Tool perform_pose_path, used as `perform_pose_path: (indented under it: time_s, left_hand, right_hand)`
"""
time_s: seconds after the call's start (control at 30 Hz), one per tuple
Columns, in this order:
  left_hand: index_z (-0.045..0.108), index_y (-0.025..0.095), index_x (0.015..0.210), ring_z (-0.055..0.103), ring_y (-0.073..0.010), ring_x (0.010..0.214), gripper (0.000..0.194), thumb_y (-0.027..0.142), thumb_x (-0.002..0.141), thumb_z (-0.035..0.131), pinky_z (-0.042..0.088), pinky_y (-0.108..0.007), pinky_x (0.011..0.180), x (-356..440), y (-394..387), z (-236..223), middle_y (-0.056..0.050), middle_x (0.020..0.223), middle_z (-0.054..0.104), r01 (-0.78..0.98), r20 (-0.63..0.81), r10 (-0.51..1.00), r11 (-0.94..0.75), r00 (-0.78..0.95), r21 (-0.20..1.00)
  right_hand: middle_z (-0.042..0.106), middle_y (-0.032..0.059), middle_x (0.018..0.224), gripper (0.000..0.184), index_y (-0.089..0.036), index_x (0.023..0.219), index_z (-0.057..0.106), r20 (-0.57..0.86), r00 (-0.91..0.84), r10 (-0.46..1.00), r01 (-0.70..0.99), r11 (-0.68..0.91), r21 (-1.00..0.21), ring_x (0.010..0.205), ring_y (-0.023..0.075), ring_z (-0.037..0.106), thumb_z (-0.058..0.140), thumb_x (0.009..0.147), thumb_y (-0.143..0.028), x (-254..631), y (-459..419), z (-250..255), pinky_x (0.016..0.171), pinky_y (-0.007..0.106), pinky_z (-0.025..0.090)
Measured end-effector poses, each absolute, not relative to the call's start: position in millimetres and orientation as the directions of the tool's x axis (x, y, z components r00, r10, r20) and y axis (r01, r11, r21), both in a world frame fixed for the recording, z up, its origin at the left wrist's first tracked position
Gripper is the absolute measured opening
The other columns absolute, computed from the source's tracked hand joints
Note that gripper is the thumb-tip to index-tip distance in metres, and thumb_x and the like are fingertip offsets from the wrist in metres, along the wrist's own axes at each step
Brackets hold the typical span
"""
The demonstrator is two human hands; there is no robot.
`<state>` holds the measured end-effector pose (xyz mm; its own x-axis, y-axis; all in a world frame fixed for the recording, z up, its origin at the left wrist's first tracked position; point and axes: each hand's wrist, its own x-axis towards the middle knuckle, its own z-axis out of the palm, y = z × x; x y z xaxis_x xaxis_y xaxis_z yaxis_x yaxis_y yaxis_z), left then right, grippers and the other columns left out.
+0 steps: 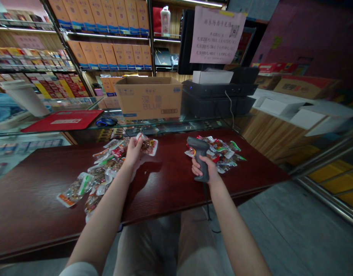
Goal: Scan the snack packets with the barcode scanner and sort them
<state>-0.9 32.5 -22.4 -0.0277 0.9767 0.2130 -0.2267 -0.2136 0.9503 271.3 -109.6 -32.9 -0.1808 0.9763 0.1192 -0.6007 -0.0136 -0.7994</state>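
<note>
My left hand [133, 151] is closed on a small clear snack packet [147, 145], lifted just above the dark red table [165, 184]. Below and left of it lies a long scatter of similar snack packets [96, 176]. My right hand [205, 168] grips the handle of a grey barcode scanner [199, 153], its head pointing left toward the held packet. Behind the scanner sits a second pile of snack packets [222, 153]. The scanner's cable [206, 203] drops over the table's front edge.
A cardboard box [149, 97] stands on the glass counter behind the table, with a computer mouse [105, 122] on a red mat [61, 120] to its left. A black register with a white box [216, 92] is to the right. Shelves of boxed goods [107, 34] fill the back.
</note>
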Motion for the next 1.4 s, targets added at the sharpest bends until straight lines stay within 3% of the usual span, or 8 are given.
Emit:
perform_pose_path:
  time_s: [0.2, 0.43, 0.57, 0.67, 0.77, 0.83, 1.0, 1.4]
  left_hand:
    - [0.051, 0.02, 0.09, 0.063, -0.0115, 0.074, 0.028, 0.036, 0.077, 0.071, 0.053, -0.022, 0.061, 6, 19, -13, 0.001, 0.085, 0.064, -0.466, 0.065, 0.987, 0.011, 0.147, 0.885]
    - [0.058, 0.015, 0.089, 0.065, -0.0189, 0.092, 0.017, 0.023, 0.077, 0.065, 0.055, -0.036, 0.081, 10, 14, -10, -0.007, 0.096, 0.068, -0.49, 0.006, 0.961, 0.137, 0.278, 0.861]
    - [0.055, 0.02, 0.091, 0.063, -0.0186, 0.091, 0.027, 0.035, 0.074, 0.07, 0.053, -0.036, 0.082, 11, 12, -14, -0.004, 0.098, 0.065, -0.396, 0.178, 0.933, -0.042, 0.314, 0.917]
    - [0.059, 0.021, 0.088, 0.059, -0.0208, 0.095, 0.024, 0.042, 0.078, 0.066, 0.049, -0.04, 0.09, 9, 11, -13, -0.005, 0.095, 0.062, -0.095, 0.36, 0.89, -0.348, 0.279, 0.933]
    - [0.066, 0.021, 0.079, 0.052, -0.024, 0.105, 0.013, 0.033, 0.081, 0.063, 0.039, -0.045, 0.103, 5, 8, -7, -0.006, 0.097, 0.058, 0.361, 0.524, 0.801, -0.598, 0.289, 0.715]
    - [0.07, 0.023, 0.079, 0.05, -0.024, 0.105, 0.013, 0.026, 0.083, 0.058, 0.037, -0.045, 0.103, 3, 5, -3, -0.007, 0.099, 0.056, 0.493, 0.581, 0.728, -0.68, 0.364, 0.543]
    - [0.067, 0.022, 0.082, 0.054, -0.0205, 0.098, 0.02, 0.023, 0.088, 0.048, 0.048, -0.036, 0.091, 0, 0, -1, -0.008, 0.101, 0.055, 0.459, 0.656, 0.634, -0.765, 0.41, 0.452]
    - [0.064, 0.022, 0.088, 0.057, -0.0148, 0.097, 0.017, 0.013, 0.09, 0.049, 0.049, -0.042, 0.104, 7, 6, -26, -0.003, 0.099, 0.051, 0.317, 0.84, 0.396, -0.904, 0.371, 0.286]
  right_hand:
    - [0.048, -0.0091, 0.054, 0.027, -0.019, 0.103, 0.05, 0.115, -0.261, 0.958, -0.589, -0.063, -0.806, 0.031, 0.0058, 0.033, 0.056, 0.083, -0.036, 272, -110, -36, 0.038, 0.022, 0.027]
    - [0.048, -0.0091, 0.055, 0.032, -0.017, 0.112, 0.05, 0.114, -0.319, 0.941, -0.545, -0.084, -0.834, 0.031, 0.0049, 0.033, 0.056, 0.086, -0.035, 269, -113, -38, 0.037, 0.02, 0.026]
    - [0.047, -0.009, 0.056, 0.033, -0.017, 0.112, 0.05, 0.118, -0.314, 0.942, -0.549, -0.079, -0.832, 0.031, 0.0048, 0.032, 0.056, 0.086, -0.036, 269, -112, -38, 0.037, 0.02, 0.025]
    - [0.047, -0.0091, 0.056, 0.033, -0.017, 0.112, 0.05, 0.114, -0.318, 0.941, -0.546, -0.084, -0.833, 0.031, 0.0048, 0.033, 0.056, 0.085, -0.036, 270, -112, -39, 0.037, 0.02, 0.026]
    - [0.048, -0.0089, 0.056, 0.032, -0.017, 0.111, 0.051, 0.115, -0.325, 0.939, -0.547, -0.087, -0.833, 0.031, 0.0048, 0.033, 0.056, 0.086, -0.036, 270, -112, -40, 0.037, 0.02, 0.026]
    - [0.049, -0.0087, 0.057, 0.032, -0.017, 0.112, 0.051, 0.116, -0.325, 0.939, -0.549, -0.087, -0.832, 0.031, 0.0047, 0.034, 0.056, 0.086, -0.035, 270, -111, -40, 0.037, 0.02, 0.026]
    - [0.049, -0.0086, 0.057, 0.033, -0.016, 0.113, 0.051, 0.118, -0.329, 0.937, -0.545, -0.087, -0.834, 0.031, 0.0047, 0.035, 0.056, 0.086, -0.035, 270, -111, -40, 0.037, 0.02, 0.027]
    - [0.049, -0.0088, 0.056, 0.034, -0.016, 0.111, 0.052, 0.12, -0.335, 0.935, -0.518, -0.076, -0.852, 0.031, 0.0043, 0.035, 0.06, 0.085, -0.037, 267, -113, -39, 0.036, 0.02, 0.026]
